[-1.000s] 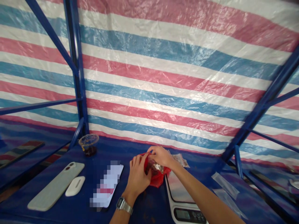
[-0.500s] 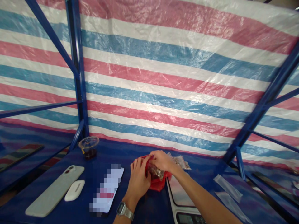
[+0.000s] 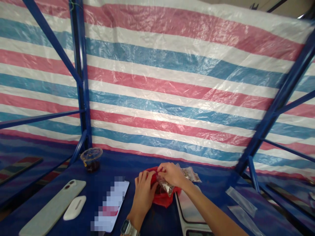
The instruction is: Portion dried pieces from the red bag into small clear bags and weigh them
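Observation:
My left hand (image 3: 143, 191), with a metal watch at the wrist, is closed on the near edge of a red plastic bag (image 3: 161, 198) on the blue table. My right hand (image 3: 171, 173) reaches over the bag and pinches a small clear packet (image 3: 166, 187) holding dark brown contents, partly inside the red bag. A second clear packet (image 3: 190, 173) lies just beyond my right hand.
A white digital scale (image 3: 188, 213) sits under my right forearm. A pixelated phone (image 3: 109, 206), a white oval case (image 3: 74, 207), a grey phone (image 3: 52, 209) and a clear lidded cup (image 3: 91, 159) lie to the left. Clear plastic strips (image 3: 240, 200) lie to the right. Blue frame posts (image 3: 81, 82) stand before a striped tarp.
The view has tilted up a little, so the table sits lower in frame. Both hands stay at the red bag; the right hand has worked the clear packet slightly lower.

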A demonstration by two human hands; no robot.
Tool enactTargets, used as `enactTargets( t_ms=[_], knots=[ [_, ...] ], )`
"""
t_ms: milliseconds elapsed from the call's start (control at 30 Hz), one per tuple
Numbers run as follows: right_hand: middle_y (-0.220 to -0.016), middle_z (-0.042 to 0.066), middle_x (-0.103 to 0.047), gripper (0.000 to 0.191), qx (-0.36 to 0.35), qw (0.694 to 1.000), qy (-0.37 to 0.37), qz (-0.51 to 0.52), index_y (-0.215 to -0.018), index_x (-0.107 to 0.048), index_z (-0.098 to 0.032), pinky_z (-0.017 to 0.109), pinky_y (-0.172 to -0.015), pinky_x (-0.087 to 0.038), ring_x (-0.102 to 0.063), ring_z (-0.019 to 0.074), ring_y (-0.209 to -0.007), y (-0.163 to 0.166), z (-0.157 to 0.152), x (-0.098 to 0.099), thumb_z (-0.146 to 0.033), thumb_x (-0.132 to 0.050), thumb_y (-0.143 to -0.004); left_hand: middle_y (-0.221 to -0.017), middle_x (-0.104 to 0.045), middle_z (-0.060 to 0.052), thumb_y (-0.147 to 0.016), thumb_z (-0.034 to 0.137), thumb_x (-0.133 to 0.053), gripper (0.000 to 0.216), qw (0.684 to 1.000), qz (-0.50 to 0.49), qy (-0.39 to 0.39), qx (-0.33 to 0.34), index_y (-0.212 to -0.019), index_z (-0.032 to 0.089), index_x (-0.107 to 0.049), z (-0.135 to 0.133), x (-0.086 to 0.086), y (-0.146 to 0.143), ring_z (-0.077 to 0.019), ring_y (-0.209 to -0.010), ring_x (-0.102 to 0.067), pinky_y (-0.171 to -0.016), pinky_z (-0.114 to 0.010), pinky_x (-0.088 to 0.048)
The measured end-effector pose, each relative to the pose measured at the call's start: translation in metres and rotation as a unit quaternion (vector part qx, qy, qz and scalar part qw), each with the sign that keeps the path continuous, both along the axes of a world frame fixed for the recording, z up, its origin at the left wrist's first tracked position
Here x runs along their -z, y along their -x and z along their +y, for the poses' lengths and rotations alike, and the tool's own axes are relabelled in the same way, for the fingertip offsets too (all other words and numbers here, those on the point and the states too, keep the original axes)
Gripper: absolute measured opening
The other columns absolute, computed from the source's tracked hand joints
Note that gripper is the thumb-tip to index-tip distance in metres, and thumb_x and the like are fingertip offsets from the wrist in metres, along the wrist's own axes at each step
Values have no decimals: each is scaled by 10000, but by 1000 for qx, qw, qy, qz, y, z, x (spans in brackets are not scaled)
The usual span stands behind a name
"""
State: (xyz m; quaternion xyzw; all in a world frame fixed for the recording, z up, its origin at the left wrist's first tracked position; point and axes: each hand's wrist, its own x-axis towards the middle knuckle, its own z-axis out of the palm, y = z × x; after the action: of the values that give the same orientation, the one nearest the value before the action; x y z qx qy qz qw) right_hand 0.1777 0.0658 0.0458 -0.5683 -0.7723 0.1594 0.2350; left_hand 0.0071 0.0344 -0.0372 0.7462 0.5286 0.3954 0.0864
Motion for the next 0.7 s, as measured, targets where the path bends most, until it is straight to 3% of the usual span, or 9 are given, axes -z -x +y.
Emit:
enactTargets(
  t_ms=[167,400,700],
  knots=[
    [-830,13,-796,161,37,999,-5,29,-933,-798,-261,242,-634,-445,-721,183,-735,-8,0,4,-252,-673,-831,-1033,-729,-35,-963,133,-546,217,1000,-6,-4,15,-1035,265,-702,-1,-6,2,-263,-1041,-589,-890,-424,-377],
    [-731,2,-767,163,18,996,12,82,-928,-775,-235,235,-572,-423,-687,164,-622,-18,-4,8,-242,-641,-837,-910,-710,-25,-881,38,-520,231,998,-25,-61,-23,-863,221,-660,-11,-18,1,-241,-952,-595,-872,-408,-354],
    [-793,16,-772,183,16,992,-37,119,-943,-775,-231,247,-623,-451,-696,176,-693,-15,-11,0,-244,-616,-852,-799,-657,-33,-834,27,-537,239,991,6,-128,-46,-701,212,-608,-16,-22,1,-231,-862,-571,-786,-368,-373]
  ],
)
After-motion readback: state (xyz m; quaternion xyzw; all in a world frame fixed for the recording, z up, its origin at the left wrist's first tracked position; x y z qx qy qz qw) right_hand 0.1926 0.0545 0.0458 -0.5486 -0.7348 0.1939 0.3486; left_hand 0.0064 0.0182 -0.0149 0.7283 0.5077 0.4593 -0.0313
